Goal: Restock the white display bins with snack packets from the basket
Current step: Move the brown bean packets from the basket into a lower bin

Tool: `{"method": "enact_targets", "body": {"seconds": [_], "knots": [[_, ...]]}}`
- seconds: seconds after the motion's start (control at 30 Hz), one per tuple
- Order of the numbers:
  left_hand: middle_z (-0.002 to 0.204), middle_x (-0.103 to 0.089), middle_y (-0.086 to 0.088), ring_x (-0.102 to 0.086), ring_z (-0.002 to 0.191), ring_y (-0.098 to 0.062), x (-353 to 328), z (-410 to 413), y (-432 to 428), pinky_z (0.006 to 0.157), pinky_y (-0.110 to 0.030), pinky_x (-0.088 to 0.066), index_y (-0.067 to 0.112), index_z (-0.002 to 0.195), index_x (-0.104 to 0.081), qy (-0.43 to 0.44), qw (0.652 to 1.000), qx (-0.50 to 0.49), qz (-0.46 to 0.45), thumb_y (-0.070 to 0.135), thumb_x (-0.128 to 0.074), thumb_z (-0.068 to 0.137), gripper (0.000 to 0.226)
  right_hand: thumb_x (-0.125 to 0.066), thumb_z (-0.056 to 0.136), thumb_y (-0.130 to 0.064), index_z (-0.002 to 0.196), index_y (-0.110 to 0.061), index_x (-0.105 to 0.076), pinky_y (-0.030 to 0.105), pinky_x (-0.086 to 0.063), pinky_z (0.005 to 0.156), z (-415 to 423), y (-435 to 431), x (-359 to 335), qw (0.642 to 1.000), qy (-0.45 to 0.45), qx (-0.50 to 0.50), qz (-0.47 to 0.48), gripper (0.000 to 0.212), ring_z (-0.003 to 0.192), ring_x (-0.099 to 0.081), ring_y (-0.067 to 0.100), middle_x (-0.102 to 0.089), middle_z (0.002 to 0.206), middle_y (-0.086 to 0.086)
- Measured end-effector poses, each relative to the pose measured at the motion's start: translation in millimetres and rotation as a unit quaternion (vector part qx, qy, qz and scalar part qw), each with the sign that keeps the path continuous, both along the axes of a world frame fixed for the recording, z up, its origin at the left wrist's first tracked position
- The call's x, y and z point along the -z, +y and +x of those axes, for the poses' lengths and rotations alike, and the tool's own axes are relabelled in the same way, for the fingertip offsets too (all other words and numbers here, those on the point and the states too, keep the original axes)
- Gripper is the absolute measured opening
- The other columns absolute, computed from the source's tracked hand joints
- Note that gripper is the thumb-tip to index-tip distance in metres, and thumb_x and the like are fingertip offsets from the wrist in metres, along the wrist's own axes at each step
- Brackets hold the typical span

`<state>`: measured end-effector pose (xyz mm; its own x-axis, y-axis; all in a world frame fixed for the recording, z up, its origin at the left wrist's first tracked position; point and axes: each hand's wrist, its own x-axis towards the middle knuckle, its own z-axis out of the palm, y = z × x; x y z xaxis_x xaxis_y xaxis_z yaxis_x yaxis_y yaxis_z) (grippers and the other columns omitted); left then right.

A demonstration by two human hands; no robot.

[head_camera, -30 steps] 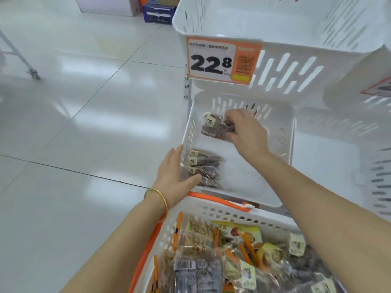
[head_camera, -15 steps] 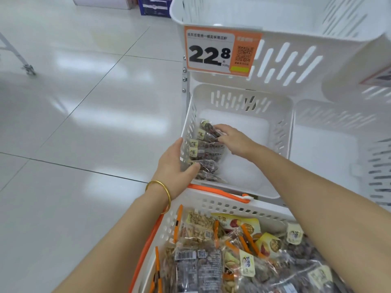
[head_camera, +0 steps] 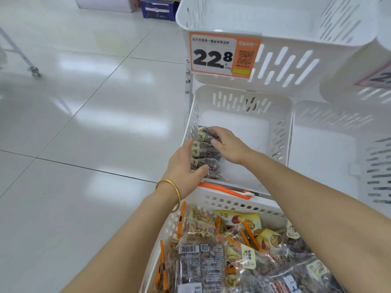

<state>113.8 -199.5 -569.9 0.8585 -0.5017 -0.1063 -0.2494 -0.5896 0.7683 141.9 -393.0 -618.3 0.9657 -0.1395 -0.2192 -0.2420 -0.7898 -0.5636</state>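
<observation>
So the snack packets (head_camera: 203,150) are lined up on edge along the left wall of the lower bin (head_camera: 243,101), just past the basket (head_camera: 222,203). Right hand (head_camera: 229,144) has its fingers curled around the far packet (head_camera: 204,133). Left hand (head_camera: 185,166) just braces the row, fingers straight, thumb resting on the near end.

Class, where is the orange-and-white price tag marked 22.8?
Head view, upper centre: the orange-and-white price tag is fixed to the front left of the upper white slotted plastic bin.
</observation>
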Motion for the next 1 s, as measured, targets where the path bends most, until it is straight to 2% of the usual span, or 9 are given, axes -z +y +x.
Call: {"method": "enact_targets", "body": {"seconds": [0.23, 0.37, 0.43, 0.5, 0.57, 0.67, 0.8, 0.9, 1.0], "knots": [[0.141, -0.042, -0.009, -0.036, 0.131, -0.025, -14, -8, 7, 0.106, -0.027, -0.022, 0.010, 0.141, -0.036, -0.109, 0.994, -0.012, 0.021, 0.024, -0.056, 0.090, 0.057, -0.044, 0.099, -0.024, 0.144, -0.015, -0.035, 0.036, -0.024, 0.113, -44, 6, -47, 0.995, -0.091, 0.033, -0.012, 0.047, 0.137, -0.032, 0.027, -0.034, 0.149, 0.010], [0.114, -0.058, -0.006, -0.053, 0.106, -0.025, -25, -37, 22, 0.093, -0.038, -0.044, 0.012, 0.118, -0.057, -0.190, 0.982, -0.018, 0.007, 0.015, -0.056, 0.088, 0.031, -0.052, 0.094, -0.016, 0.112, -0.018, -0.061, 0.023, -0.041, 0.083, -140, 29, -109, 0.977, -0.187, 0.093, 0.037, 0.020, 0.097, -0.058, 0.013, -0.060, 0.110, -0.004], [0.099, -0.057, 0.001, -0.055, 0.096, -0.020, -28, -64, 28, 0.084, -0.034, -0.048, 0.013, 0.108, -0.060, -0.182, 0.983, 0.004, 0.005, 0.013, -0.054, 0.089, 0.020, -0.056, 0.092, -0.019, 0.098, -0.024, -0.063, 0.026, -0.048, 0.076, -189, 44, -123, 0.989, -0.131, 0.061, 0.037, 0.010, 0.085, -0.059, 0.009, -0.061, 0.092, -0.013], [0.096, -0.060, 0.001, -0.057, 0.094, -0.020, -24, -87, 30, 0.084, -0.033, -0.047, 0.014, 0.104, -0.062, -0.134, 0.988, 0.063, 0.047, 0.013, -0.053, 0.089, 0.017, -0.057, 0.092, -0.030, 0.100, -0.023, -0.065, 0.033, -0.050, 0.080, -215, 55, -116, 0.999, 0.004, -0.029, -0.040, 0.014, 0.089, -0.060, 0.011, -0.064, 0.096, -0.011], [0.111, -0.062, -0.006, -0.055, 0.106, -0.026, -21, -108, 33, 0.093, -0.035, -0.043, 0.015, 0.113, -0.059, -0.090, 0.965, 0.156, 0.192, 0.023, -0.053, 0.089, 0.025, -0.055, 0.092, -0.037, 0.098, -0.017, -0.060, 0.037, -0.050, 0.080, -231, 63, -102, 0.979, 0.138, -0.107, -0.110, 0.022, 0.089, -0.057, 0.018, -0.062, 0.095, -0.003], [0.138, -0.045, -0.008, -0.039, 0.127, -0.028, -25, -130, 40, 0.105, -0.038, -0.029, 0.019, 0.138, -0.038, -0.032, 0.865, 0.285, 0.412, 0.053, -0.053, 0.087, 0.063, -0.063, 0.087, -0.032, 0.083, -0.018, -0.051, 0.036, -0.049, 0.074, -240, 70, -92, 0.971, 0.149, -0.109, -0.150, 0.019, 0.084, -0.049, 0.019, -0.054, 0.082, -0.003], [0.148, -0.030, -0.007, -0.030, 0.134, -0.028, -31, -139, 43, 0.108, -0.040, -0.030, 0.020, 0.148, -0.017, 0.005, 0.840, 0.311, 0.445, 0.047, -0.065, 0.080, 0.088, -0.071, 0.078, -0.041, 0.102, -0.010, -0.059, 0.035, -0.048, 0.073, -244, 65, -102, 0.976, 0.129, -0.072, -0.160, 0.041, 0.086, -0.056, 0.020, -0.064, 0.096, 0.004], [0.145, -0.033, -0.007, -0.034, 0.131, -0.029, -31, -144, 45, 0.106, -0.041, -0.034, 0.021, 0.148, -0.017, -0.012, 0.841, 0.301, 0.449, 0.039, -0.073, 0.076, 0.092, -0.076, 0.076, -0.033, 0.092, -0.003, -0.067, 0.032, -0.044, 0.066, -252, 59, -114, 0.993, 0.102, -0.023, -0.062, 0.035, 0.070, -0.056, 0.017, -0.063, 0.076, 0.004], [0.122, -0.053, -0.005, -0.052, 0.105, -0.025, -34, -145, 46, 0.086, -0.031, -0.044, 0.018, 0.135, -0.038, -0.025, 0.872, 0.271, 0.406, 0.034, -0.070, 0.078, 0.067, -0.077, 0.077, -0.022, 0.087, -0.005, -0.069, 0.030, -0.047, 0.063, -262, 54, -124, 0.992, 0.019, 0.078, 0.095, 0.020, 0.069, -0.056, 0.013, -0.062, 0.074, -0.002]]}}
